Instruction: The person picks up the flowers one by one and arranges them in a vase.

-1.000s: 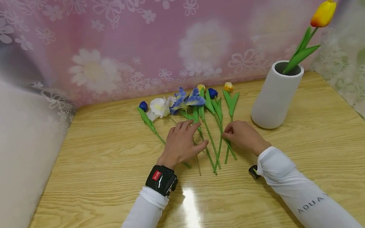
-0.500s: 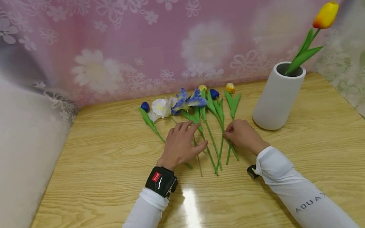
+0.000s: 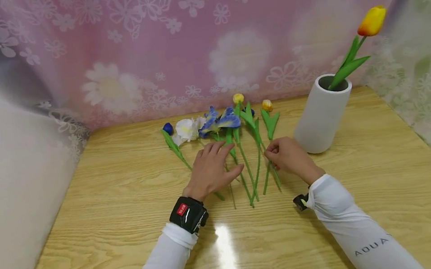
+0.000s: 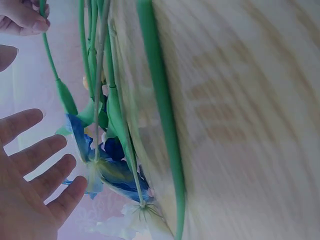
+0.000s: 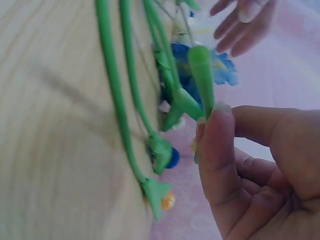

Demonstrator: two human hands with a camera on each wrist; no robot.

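So right hand has a green stem pinched, slanting lengthwise, leafy end away-left, while left hand spreads empty.

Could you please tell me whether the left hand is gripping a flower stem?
No, in the left wrist view the left hand has its fingers spread, none of them curled round the stems.

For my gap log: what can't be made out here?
Head view: lower stem of the yellow-and-red tulip, hidden inside the tall white vase.
Head view: the rounded blue bud nearer the vase, mostly behind green leaves.
Head view: lettering on the red label, too small.
Right wrist view: far part of the pinched slim green stem, behind the right hand.
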